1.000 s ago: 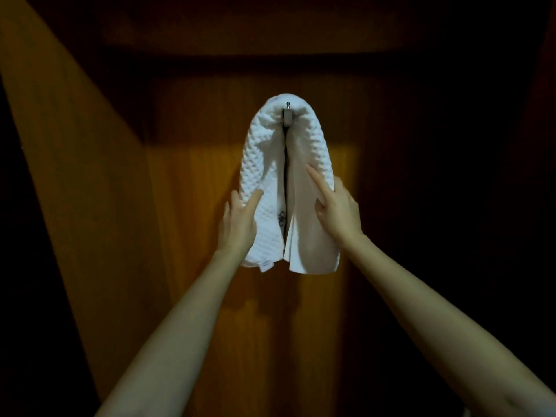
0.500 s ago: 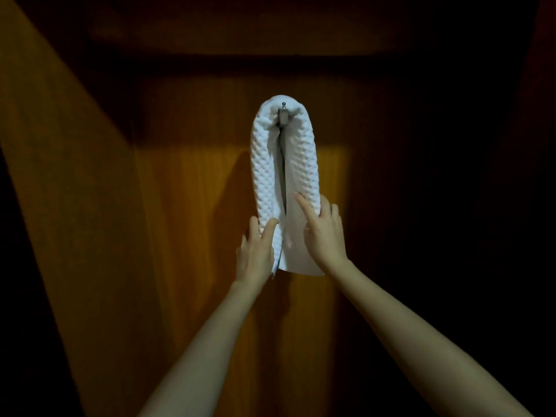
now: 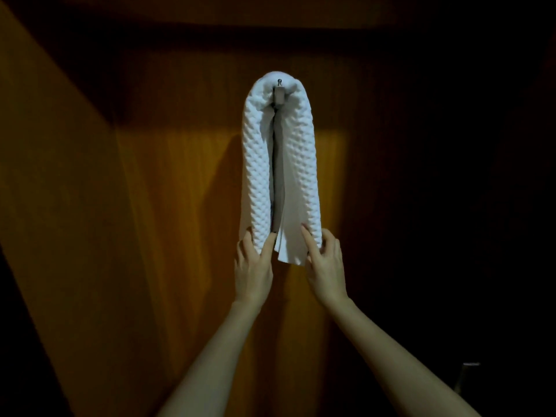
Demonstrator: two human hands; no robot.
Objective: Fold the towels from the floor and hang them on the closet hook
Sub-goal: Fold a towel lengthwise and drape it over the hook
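Item: white waffle-weave towel (image 3: 301, 164), folded into a long band and draped over the closet hook (image 3: 279, 93) on the far wooden panel, its ends hanging side by side.

Handling, as judged: light, soft, limp, with a grippy weave.

Left hand (image 3: 252, 266) clasps the left end, thumb inside and fingers outside. Right hand (image 3: 326, 263) clasps the right end likewise.

Best hold: the lower ends, tugged evenly so neither side drags off.

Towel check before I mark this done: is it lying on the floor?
No, the white towel hangs draped over the hook on the closet's back wall.
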